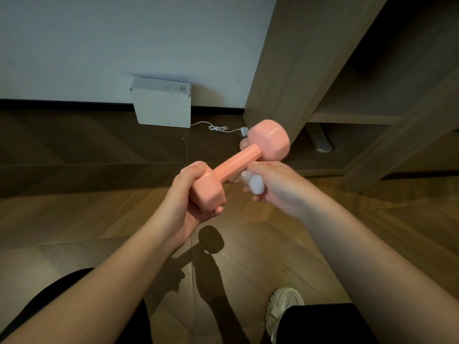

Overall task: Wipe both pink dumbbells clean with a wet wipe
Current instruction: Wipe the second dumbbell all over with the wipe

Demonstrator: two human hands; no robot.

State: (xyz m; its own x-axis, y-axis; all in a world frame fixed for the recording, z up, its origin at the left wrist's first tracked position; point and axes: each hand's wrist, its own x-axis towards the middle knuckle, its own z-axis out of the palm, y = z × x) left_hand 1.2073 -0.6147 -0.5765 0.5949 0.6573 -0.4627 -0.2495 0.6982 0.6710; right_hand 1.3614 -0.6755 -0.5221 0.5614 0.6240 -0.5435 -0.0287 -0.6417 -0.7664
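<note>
one pink dumbbell (pixel 238 162) shows plainly, held in the air above the wooden floor (pixel 99 219), resting on nothing. whether the small pink blur behind its far head is the second one, i cannot tell. its long axis runs from the near left up and away to the right. the left hand (pixel 183 207) is at the near end, its fingers (pixel 192 170) curled tight round the blocky near head. the right hand (pixel 275 187) sits just right of the handle, below its middle, fingers (pixel 260 167) closed on a bunched white wet wipe (pixel 257 186) that touches the handle's underside. the handle therefore lies up and left of the wipe, and the uncovered far head lies further along the same line, nearer the right hand than the left.

the dumbbell looks smooth and matte, probably a rubbery coating. its handle is flat-sided and its heads are rounded blocks with flat faces. the wipe looks soft and crumpled. my judgement is that rubbing along the axis suits the handle, while the head faces need the wipe turned across them.
</note>
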